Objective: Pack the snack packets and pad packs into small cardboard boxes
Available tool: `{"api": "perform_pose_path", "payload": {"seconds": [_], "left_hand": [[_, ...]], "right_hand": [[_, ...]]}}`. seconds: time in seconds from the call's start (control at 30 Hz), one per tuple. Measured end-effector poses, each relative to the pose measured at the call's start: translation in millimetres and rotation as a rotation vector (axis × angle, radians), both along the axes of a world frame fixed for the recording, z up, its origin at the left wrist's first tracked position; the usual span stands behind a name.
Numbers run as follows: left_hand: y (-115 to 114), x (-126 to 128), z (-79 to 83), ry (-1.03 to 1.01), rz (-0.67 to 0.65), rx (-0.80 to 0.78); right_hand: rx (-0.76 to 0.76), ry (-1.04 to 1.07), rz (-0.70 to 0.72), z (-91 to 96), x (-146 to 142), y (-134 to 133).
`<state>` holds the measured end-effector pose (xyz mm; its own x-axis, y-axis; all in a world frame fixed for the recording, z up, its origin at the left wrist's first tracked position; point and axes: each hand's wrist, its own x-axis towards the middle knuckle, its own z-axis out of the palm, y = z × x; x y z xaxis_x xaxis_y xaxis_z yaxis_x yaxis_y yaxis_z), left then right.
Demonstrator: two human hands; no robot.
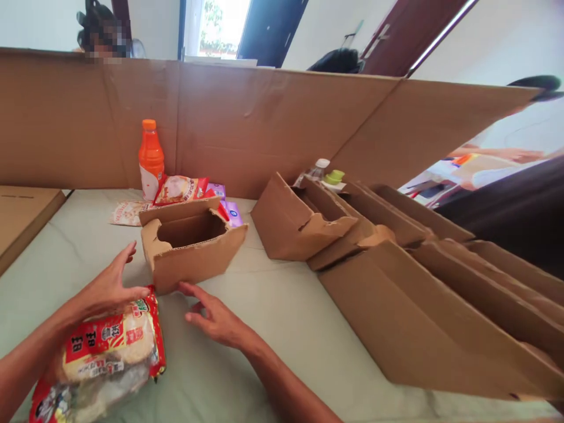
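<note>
My left hand [115,285] is open, fingers apart, above the top end of a red and clear bag of rice crackers [110,352] lying on the table. My right hand [215,317] is open too, its fingers stretched toward the lower front edge of a small open cardboard box [198,258]. Whether the index fingertip touches that box, I cannot tell. The box stands between and beyond both hands, its inside dark. Just behind it are a red snack packet [181,189], a paler flat packet [127,212] and purple packs [233,214].
An orange drink bottle [151,158] stands by the tall cardboard wall [247,117]. Several open cardboard bins [396,311] fill the right side, with a white-capped bottle [321,168] and a green-lidded item [335,178] behind. A flat cardboard piece [26,217] lies left. A person's arm [502,154] shows far right.
</note>
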<state>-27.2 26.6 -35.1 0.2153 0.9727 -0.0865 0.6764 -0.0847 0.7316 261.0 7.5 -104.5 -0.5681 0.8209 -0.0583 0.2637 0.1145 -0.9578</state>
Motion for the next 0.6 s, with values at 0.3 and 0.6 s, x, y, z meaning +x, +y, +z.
{"api": "perform_pose_path", "payload": {"seconds": [0.3, 0.6], "left_hand": [[34.2, 26.8, -22.1, -0.133, -0.092, 0.001], [-53.8, -64.0, 19.0, 0.154, 0.078, -0.169]], "right_hand": [[-0.015, -0.009, -0.017, -8.8, -15.9, 34.6], [-0.238, 0.025, 0.026, 4.1, -26.4, -33.6]]}}
